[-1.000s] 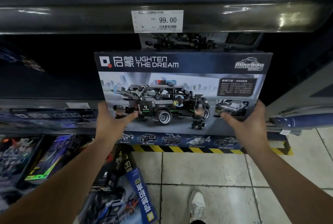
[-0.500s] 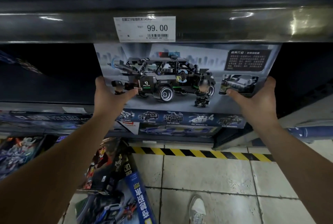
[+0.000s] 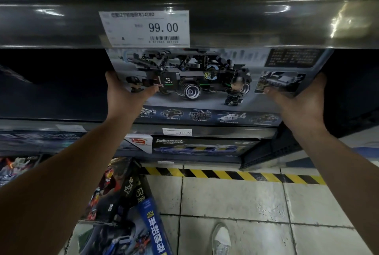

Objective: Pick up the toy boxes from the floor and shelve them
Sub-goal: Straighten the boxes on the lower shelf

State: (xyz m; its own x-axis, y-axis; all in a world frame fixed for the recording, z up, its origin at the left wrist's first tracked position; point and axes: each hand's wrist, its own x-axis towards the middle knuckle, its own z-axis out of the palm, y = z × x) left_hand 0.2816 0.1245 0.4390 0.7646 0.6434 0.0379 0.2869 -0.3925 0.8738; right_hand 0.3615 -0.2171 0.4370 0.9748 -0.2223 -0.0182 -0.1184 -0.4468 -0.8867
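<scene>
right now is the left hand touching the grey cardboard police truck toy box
Touching. The head view shows the left hand gripping the left edge of the grey police truck toy box, thumb lying across its printed front.

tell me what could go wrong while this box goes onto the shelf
The top of the box is hidden behind the upper shelf rail; it may catch there or scrape the price tag.
The left hand and right hand grip only its lower side edges, so it could tip forward.
Underfoot, loose boxes lie by the shoe: a trip hazard.
</scene>
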